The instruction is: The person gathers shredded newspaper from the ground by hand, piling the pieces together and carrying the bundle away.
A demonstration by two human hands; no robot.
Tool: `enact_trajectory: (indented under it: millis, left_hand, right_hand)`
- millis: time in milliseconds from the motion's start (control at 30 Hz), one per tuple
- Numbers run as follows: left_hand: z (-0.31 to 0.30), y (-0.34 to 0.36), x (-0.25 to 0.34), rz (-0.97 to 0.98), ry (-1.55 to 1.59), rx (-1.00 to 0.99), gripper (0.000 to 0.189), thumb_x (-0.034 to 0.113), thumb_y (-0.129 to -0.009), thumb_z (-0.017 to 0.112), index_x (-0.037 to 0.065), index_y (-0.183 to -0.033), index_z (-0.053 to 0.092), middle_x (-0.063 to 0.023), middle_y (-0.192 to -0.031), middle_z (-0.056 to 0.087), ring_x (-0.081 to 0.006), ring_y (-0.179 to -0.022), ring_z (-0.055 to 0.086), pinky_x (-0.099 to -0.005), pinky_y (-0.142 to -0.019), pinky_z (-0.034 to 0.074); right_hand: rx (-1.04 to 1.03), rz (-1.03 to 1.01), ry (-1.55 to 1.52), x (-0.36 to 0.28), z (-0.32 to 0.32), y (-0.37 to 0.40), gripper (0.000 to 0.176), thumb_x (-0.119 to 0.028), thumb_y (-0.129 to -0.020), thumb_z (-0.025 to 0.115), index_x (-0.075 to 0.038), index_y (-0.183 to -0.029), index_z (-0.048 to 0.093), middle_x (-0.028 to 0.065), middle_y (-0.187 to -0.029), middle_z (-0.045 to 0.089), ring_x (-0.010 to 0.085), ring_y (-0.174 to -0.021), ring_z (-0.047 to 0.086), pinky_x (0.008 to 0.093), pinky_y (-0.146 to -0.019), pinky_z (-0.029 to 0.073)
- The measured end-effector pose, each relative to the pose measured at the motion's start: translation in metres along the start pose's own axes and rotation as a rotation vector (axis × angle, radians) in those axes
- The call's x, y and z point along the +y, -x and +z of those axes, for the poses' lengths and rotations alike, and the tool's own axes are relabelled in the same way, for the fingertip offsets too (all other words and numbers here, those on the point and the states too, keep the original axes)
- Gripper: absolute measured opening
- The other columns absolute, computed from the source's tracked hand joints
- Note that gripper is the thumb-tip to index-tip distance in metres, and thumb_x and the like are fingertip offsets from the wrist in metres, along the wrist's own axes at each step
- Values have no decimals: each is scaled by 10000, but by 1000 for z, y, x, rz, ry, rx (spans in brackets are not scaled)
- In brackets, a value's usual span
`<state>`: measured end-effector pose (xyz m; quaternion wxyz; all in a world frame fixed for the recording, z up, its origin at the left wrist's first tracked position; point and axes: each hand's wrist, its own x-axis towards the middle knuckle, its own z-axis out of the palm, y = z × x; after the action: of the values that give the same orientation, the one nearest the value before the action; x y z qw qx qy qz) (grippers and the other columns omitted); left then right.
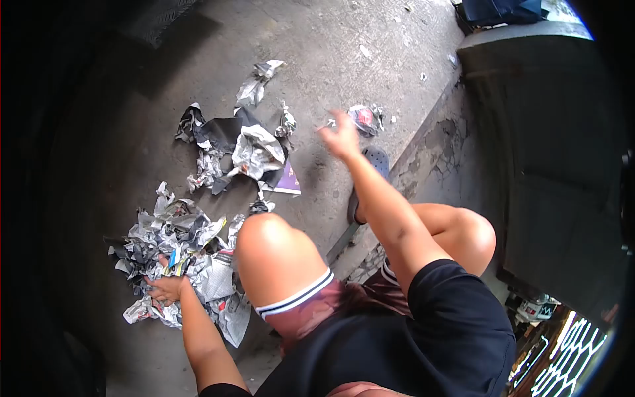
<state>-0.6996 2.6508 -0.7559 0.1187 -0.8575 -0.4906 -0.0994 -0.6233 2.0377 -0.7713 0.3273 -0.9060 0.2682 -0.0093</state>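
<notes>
My left hand [167, 289] lies on a heap of crumpled newspaper [175, 228] on the floor at left, its fingers spread among the sheets. A small blue and yellow printed patch shows beside it. My right hand [342, 137], slightly blurred, reaches forward above the floor with its fingers apart and nothing visible in them. Just beyond it sits a crumpled wad of paper [366, 118] with a red patch. Between the hands is a looser group of crumpled sheets [258, 151], partly over black sheet material [221, 132] and a purple printed sheet [286, 180].
Another crumpled piece [254, 83] lies farther out on the concrete floor [317, 59], with small scraps around. My bent knees and a dark clog [376, 161] are close by. A cracked concrete edge [436, 145] and a large dark panel [562, 172] stand at right.
</notes>
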Motion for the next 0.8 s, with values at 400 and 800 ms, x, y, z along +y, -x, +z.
enact_trajectory:
  millis: [400, 800]
  left_hand:
    - [32, -15, -34, 30, -82, 20, 812, 763, -829, 589, 326, -1486, 398, -176, -1529, 376, -364, -1454, 328, -686, -1104, 263]
    - [22, -3, -16, -58, -120, -9, 578, 520, -954, 582, 333, -1475, 415, -132, -1541, 373, -350, -1422, 391, -653, -1061, 353]
  right_hand:
    - [50, 502, 243, 118, -6, -67, 1021, -748, -772, 664, -235, -1579, 306, 230, -1640, 214, 468, -1514, 160, 588, -1203, 236]
    - [177, -280, -138, -49, 61, -126, 617, -12, -726, 595, -97, -1334, 537, 262, -1337, 479, 476, -1150, 559, 459, -958, 513]
